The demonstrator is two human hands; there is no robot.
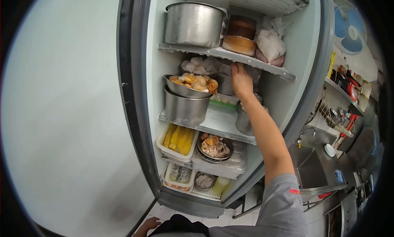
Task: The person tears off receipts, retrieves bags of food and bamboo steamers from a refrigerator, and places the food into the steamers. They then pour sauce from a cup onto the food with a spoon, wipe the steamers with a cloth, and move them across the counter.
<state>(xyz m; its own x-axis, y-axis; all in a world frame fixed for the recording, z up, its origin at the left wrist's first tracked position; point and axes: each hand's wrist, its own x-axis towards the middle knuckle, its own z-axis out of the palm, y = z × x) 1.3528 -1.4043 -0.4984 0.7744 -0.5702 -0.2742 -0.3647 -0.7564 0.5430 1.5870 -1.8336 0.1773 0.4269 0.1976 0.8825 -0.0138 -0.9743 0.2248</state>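
Observation:
My right hand [241, 82] reaches into the middle shelf of an upright fridge, just below the upper shelf. Its visible fingers stretch inward beside a pale plastic-covered container [225, 84], and the fingertips are partly hidden. Contact with the container cannot be made out. Below the wrist stands a metal pot [243, 123], partly behind my forearm. To the left, a metal bowl of orange-yellow bagged food [193, 82] rests tilted on a steel pot [186, 108]. My left hand [150, 225] is low at the bottom edge, near the door; its fingers are not clear.
A large steel pot [193, 26], round wooden steamers [240, 36] and a bagged item [271, 46] sit on the frosty upper shelf. Lower down are a tray of yellow food [179, 139] and a bowl of food [215, 147]. The open door [74, 114] fills the left; a sink [308, 167] lies right.

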